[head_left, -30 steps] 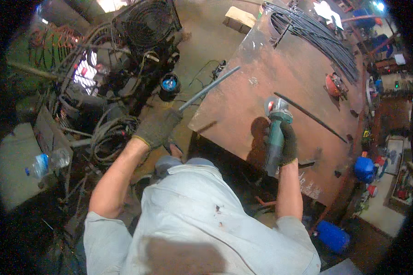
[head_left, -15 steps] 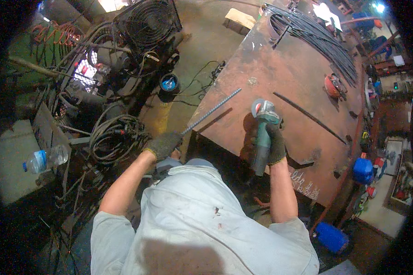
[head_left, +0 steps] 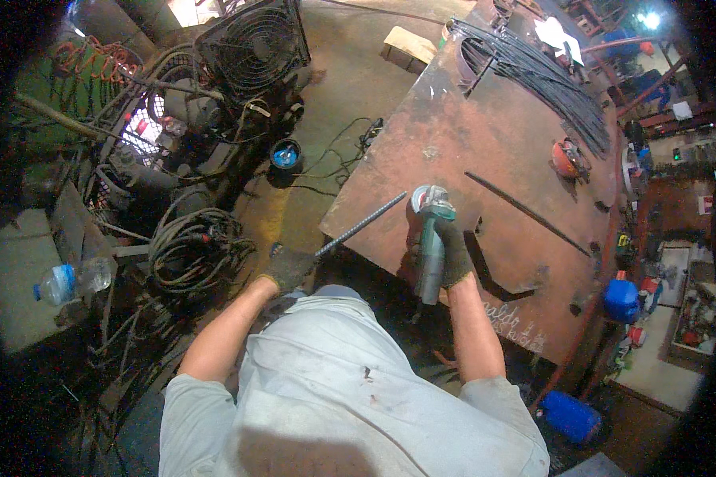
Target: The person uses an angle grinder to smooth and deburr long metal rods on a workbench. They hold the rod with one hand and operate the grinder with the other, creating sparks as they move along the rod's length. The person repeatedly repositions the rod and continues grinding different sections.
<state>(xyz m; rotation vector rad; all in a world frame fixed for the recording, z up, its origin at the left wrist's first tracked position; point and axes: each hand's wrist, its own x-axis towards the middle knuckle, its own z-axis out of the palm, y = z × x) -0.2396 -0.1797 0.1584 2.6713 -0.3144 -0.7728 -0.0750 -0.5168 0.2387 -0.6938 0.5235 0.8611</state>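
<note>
My gloved left hand (head_left: 292, 267) is closed round the near end of a ribbed steel rebar rod (head_left: 363, 222), which slants up and to the right over the corner of the rusty steel table (head_left: 390, 175). In my gloved right hand (head_left: 455, 253) is a green angle grinder (head_left: 431, 254), gripped by its body. Its disc (head_left: 423, 197) is at the top, close by the rod's far end; whether the two touch I cannot tell. A dark thin bar (head_left: 525, 213) lies on the table to the right of the grinder.
A bundle of dark rods (head_left: 545, 87) lies at the table's far end, near a red round tool (head_left: 567, 157). On the left are coiled cables (head_left: 195, 246), a black fan (head_left: 254, 48), a bucket (head_left: 286, 155) and a plastic bottle (head_left: 71, 280). Blue containers (head_left: 571, 416) stand at the right.
My right hand has brought the grinder left and slightly down, so its disc is near the rod's end. The rod has tipped a little lower. The whole view has shifted slightly.
</note>
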